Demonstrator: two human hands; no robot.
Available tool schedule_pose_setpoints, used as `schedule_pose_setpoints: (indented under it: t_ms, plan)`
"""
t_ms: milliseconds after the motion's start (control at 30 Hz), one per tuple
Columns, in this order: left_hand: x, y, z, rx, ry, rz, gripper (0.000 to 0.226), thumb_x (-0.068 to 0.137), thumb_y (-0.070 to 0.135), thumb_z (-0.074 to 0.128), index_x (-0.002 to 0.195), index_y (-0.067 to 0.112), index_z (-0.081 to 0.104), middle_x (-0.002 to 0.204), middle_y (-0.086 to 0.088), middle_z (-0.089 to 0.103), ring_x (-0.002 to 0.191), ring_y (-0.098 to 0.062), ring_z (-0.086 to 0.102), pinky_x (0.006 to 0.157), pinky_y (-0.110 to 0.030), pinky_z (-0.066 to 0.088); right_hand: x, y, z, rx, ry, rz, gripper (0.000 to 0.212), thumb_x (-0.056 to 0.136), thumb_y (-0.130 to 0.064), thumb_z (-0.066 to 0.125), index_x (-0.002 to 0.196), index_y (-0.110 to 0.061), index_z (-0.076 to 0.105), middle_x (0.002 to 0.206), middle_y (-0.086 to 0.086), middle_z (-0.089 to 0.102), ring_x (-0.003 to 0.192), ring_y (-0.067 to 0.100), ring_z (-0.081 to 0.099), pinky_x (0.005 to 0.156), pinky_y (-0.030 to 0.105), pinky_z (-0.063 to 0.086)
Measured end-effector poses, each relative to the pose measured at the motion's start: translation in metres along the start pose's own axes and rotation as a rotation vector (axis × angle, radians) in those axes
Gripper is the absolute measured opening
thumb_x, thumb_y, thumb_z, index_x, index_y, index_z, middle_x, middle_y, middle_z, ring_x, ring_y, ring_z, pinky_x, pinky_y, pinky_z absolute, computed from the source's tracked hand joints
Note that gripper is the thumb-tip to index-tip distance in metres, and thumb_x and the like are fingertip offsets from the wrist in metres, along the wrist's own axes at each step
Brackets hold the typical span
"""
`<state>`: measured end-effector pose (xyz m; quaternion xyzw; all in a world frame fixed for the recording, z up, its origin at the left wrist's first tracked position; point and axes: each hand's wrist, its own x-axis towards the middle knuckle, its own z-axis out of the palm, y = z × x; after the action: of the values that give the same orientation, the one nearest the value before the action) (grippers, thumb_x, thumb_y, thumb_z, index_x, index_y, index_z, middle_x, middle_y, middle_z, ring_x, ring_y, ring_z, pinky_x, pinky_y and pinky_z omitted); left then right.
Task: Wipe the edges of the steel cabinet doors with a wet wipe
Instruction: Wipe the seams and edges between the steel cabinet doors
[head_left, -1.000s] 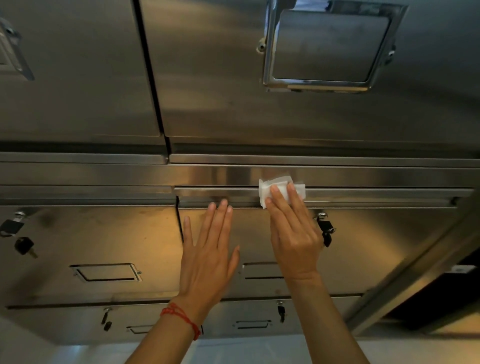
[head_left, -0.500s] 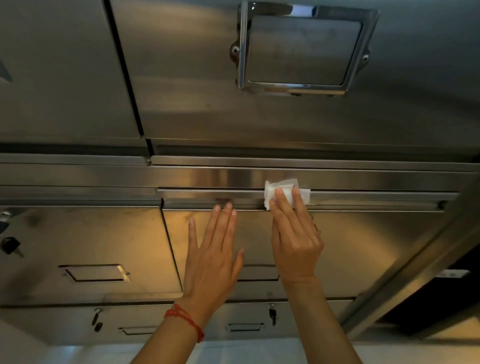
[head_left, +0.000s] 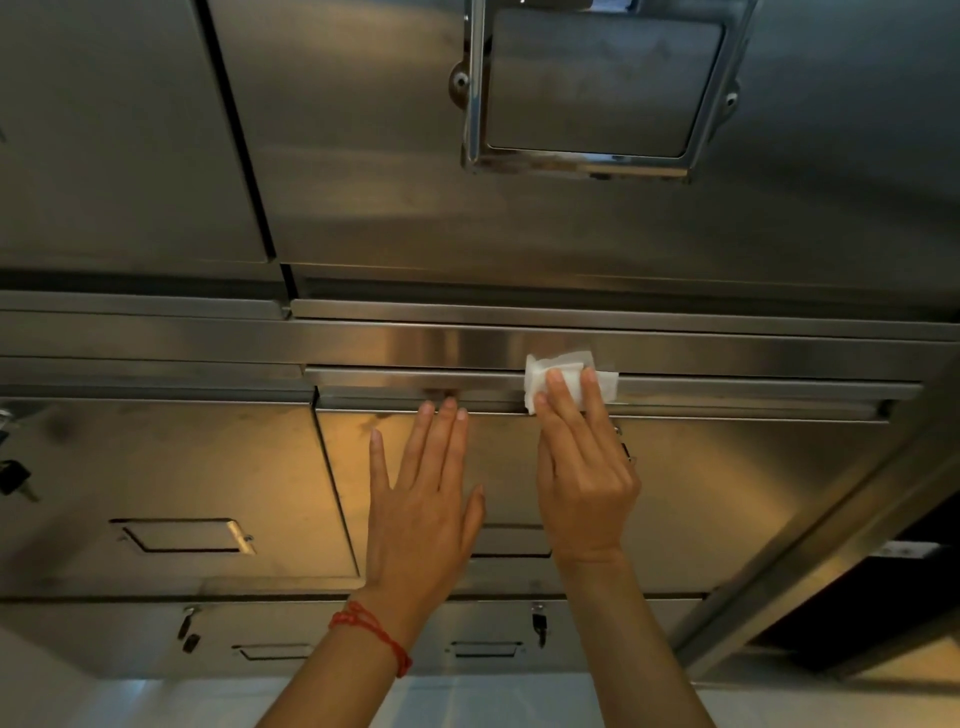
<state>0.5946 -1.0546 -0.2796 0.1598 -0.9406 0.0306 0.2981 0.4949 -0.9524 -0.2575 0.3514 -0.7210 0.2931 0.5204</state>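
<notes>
While my right hand presses the wet wipe flat-fingered midway along the door's top edge, the stretch rightward looks unwiped; my left hand rests open, empty, beside it.

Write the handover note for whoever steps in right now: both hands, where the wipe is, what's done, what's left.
Left hand: open, flat against the steel door, fingertips near its top edge.
Right hand: straight fingers pressing the wet wipe onto that top edge, around mid-width.
Done: cannot tell which stretches are already wiped.
Left: probably the stretch of this edge right of the wipe, then the other door edges.
</notes>
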Motion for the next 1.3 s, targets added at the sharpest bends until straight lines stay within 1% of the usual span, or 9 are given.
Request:
schedule_pose_setpoints:
  t_ms: [100,233,433,600,767,867,1067,1200,1300]
  plan:
    - [0.0,0.001,0.001,0.003,-0.003,-0.013,0.061,0.088,0.035,0.034,0.142,0.005,0.03,0.148,-0.013,0.032,0.139,-0.023,0.021,0.109,-0.056,0.015,0.001,-0.006,0.002,0.012,-0.005,-0.027,0.019,0.089,-0.007,0.058,0.101,-0.001,0.071,0.112,0.013,0.066,0.11,0.037,0.057,0.083,0.046,0.054]
    - [0.001,0.002,-0.001,0.011,-0.009,-0.016,0.061,0.088,0.035,0.035,0.141,0.005,0.035,0.148,-0.012,0.033,0.138,-0.024,0.021,0.109,-0.056,0.015,0.003,0.001,0.0,0.007,0.005,-0.071,0.017,0.088,-0.008,0.059,0.099,-0.002,0.071,0.111,0.012,0.066,0.11,0.036,0.058,0.082,0.045,0.055]
    - [0.001,0.002,-0.003,0.022,-0.014,-0.011,0.061,0.087,0.035,0.034,0.139,0.004,0.038,0.146,-0.013,0.036,0.137,-0.024,0.023,0.108,-0.056,0.016,0.001,-0.002,-0.002,0.005,0.008,0.019,0.018,0.085,-0.006,0.061,0.098,0.001,0.071,0.111,0.015,0.066,0.109,0.039,0.057,0.081,0.048,0.055]
    - [0.002,0.003,-0.004,0.018,-0.011,-0.019,0.06,0.087,0.034,0.035,0.139,0.003,0.039,0.146,-0.013,0.036,0.137,-0.024,0.023,0.107,-0.058,0.017,0.006,-0.011,0.003,0.046,-0.027,-0.107,0.019,0.086,-0.01,0.061,0.1,-0.002,0.071,0.112,0.013,0.066,0.109,0.035,0.059,0.083,0.044,0.055]
    - [0.002,0.001,-0.005,0.03,-0.02,-0.013,0.061,0.086,0.035,0.034,0.139,0.005,0.037,0.147,-0.012,0.036,0.137,-0.024,0.026,0.107,-0.058,0.019,-0.001,0.009,-0.004,-0.004,-0.002,-0.031,0.021,0.08,-0.001,0.069,0.101,-0.001,0.07,0.114,0.013,0.064,0.113,0.035,0.055,0.086,0.045,0.053]
    - [0.002,0.0,-0.005,0.036,-0.017,-0.009,0.06,0.087,0.034,0.034,0.139,0.004,0.039,0.146,-0.012,0.037,0.137,-0.025,0.028,0.108,-0.06,0.022,0.0,0.002,0.0,0.004,0.012,-0.002,0.018,0.083,-0.002,0.065,0.1,0.0,0.07,0.113,0.013,0.065,0.113,0.036,0.054,0.088,0.045,0.052]
    - [0.002,0.003,-0.002,0.017,-0.001,-0.025,0.06,0.087,0.034,0.034,0.139,0.004,0.037,0.146,-0.013,0.037,0.137,-0.024,0.025,0.107,-0.059,0.021,0.002,-0.002,0.003,0.06,-0.04,-0.118,0.019,0.086,-0.007,0.063,0.104,-0.003,0.07,0.116,0.012,0.064,0.114,0.032,0.056,0.088,0.043,0.053]
    - [0.003,0.002,-0.002,0.014,0.004,-0.016,0.06,0.087,0.035,0.034,0.139,0.004,0.036,0.146,-0.013,0.037,0.137,-0.025,0.025,0.105,-0.059,0.02,-0.001,0.014,-0.004,0.005,-0.009,-0.047,0.02,0.08,-0.003,0.07,0.1,-0.003,0.071,0.114,0.012,0.065,0.114,0.033,0.056,0.084,0.045,0.055]
    - [0.003,0.002,-0.002,0.01,0.011,-0.017,0.06,0.087,0.034,0.035,0.139,0.003,0.037,0.146,-0.013,0.037,0.136,-0.025,0.025,0.105,-0.059,0.02,0.0,0.007,-0.003,-0.006,0.012,0.002,0.018,0.081,-0.004,0.067,0.098,-0.002,0.072,0.111,0.013,0.066,0.111,0.035,0.056,0.083,0.045,0.055]
